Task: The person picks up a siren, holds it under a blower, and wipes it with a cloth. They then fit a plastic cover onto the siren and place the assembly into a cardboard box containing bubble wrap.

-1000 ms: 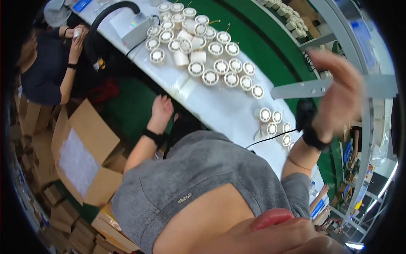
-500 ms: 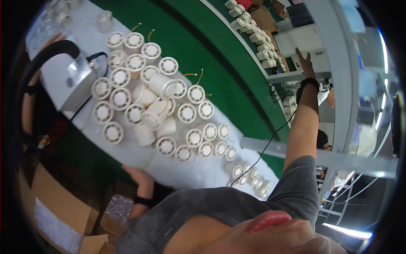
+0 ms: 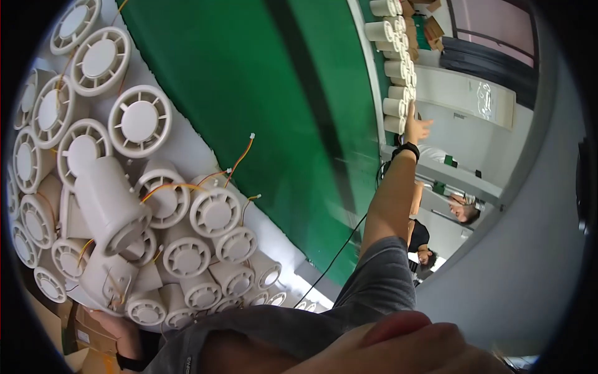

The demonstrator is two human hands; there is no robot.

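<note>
My right hand point(image 3: 417, 128) reaches far out at the upper right, fingers apart with nothing in them. It is beside the near end of a row of white cylindrical housings point(image 3: 396, 93) along the far green surface; whether it touches one cannot be made out. My left hand point(image 3: 112, 321) is low at the left, beside the table's near edge, its fingers blurred and partly hidden. Above it crowd several larger-looking white housings with slotted round ends point(image 3: 139, 121). One housing point(image 3: 111, 202) lies tilted on the others. Thin orange wires with white plugs point(image 3: 242, 159) stick out from some.
A green surface point(image 3: 249, 93) lies between the white table covering point(image 3: 187, 134) and the far row. A black cable point(image 3: 336, 252) crosses near my right arm. Cardboard boxes point(image 3: 93, 336) stand at the lower left. Other people point(image 3: 427, 246) are beyond a grey frame point(image 3: 464, 177).
The view has shifted closer to the housings and turned. My right hand now appears next to the far row. My left hand now shows lower and further left, by the table edge.
</note>
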